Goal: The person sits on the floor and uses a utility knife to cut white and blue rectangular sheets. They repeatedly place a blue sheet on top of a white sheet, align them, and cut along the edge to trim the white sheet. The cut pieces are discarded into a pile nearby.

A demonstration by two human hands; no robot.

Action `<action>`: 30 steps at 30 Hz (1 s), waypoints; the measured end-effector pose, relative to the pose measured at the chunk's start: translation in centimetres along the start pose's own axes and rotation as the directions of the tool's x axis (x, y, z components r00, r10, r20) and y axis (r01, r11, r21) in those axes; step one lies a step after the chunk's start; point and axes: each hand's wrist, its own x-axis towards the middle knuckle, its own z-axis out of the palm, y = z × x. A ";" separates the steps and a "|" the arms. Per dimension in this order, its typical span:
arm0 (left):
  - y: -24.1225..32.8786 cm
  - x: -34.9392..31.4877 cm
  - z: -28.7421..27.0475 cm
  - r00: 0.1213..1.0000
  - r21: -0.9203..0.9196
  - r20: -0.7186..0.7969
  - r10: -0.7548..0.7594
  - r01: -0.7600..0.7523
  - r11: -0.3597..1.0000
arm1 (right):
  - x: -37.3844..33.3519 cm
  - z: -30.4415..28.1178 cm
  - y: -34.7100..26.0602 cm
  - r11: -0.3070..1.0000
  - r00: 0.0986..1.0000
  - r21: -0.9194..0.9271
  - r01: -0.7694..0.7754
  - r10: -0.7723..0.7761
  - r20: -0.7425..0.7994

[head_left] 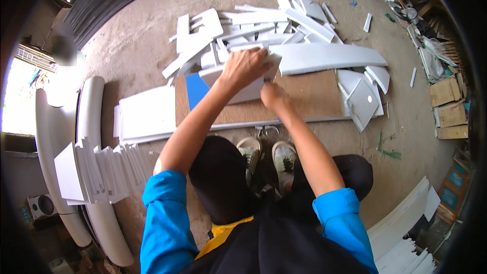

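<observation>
Left hand is clamped down over the top of a white foam piece, fingers curled over its far edge, so that grip is closed on it. Right hand sits at the piece's lower right corner, touching it; fingers look curled in, but I can't tell if it's actually pinching the piece or holding something small against it.

The white piece lies on a brown board flat on the concrete floor, right in front of the person's sneakers. A blue sheet pokes out from under the piece on the left, and a white panel lies beside the board on that side.

Just past the hands there's a big messy heap of white offcuts, with one long white slab along the board's far edge. More white scraps sit off the board's right end. Over on the left, a row of cut white pieces stands on edge, leaning against long curved white mouldings.
</observation>
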 end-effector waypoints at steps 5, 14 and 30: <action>-0.5 0.5 -0.2 0.997 0.078 0.076 0.004 -0.010 0.997 | 0.3 1.3 0.1 0.990 0.983 0.132 0.057 -0.033 -0.181; 0.1 1.1 -0.5 0.986 0.145 0.112 -0.127 0.110 0.983 | -1.4 0.7 -1.0 0.991 0.976 0.067 -0.112 0.123 -0.181; 0.1 0.7 -0.7 0.986 0.128 0.120 -0.112 0.097 0.987 | -0.9 3.4 -0.4 0.980 0.979 0.038 -0.194 0.196 -0.055</action>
